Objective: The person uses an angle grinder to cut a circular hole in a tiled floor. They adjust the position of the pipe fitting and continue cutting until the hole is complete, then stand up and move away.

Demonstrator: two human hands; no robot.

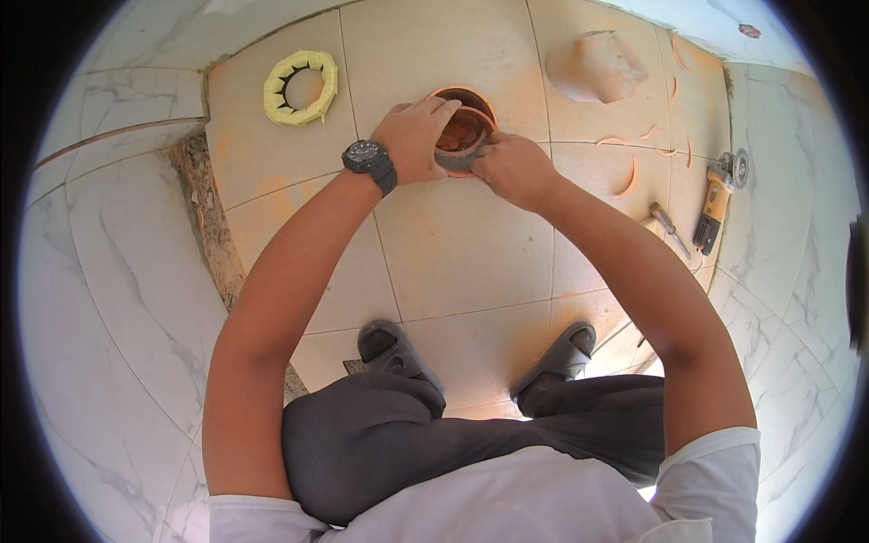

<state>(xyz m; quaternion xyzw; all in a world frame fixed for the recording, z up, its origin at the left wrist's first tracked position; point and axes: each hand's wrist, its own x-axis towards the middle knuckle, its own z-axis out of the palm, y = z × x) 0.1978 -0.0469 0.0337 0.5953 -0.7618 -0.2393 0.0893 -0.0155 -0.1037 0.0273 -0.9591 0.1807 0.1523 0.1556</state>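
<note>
In the middle of the tiled floor is a round orange-brown pipe piece [489, 107], its open end facing up, with reddish bits visible inside. My left hand [418, 140] grips its left side, fingers over the rim and thumb below. At the lower right, the fingers of my right hand [514, 170] close on the edge of the same piece, beside a dark grey band [459, 164] along its near side. Whether the band is a separate part, I cannot tell. A black watch [369, 158] is on my left wrist.
A yellow-wrapped ring [328, 86] lies at the far left. At the far right is a dusty curved piece [593, 68], with thin orange offcuts [625, 179] nearby. An angle grinder [715, 204] and a handled tool [668, 226] lie by the right marbled wall [778, 235].
</note>
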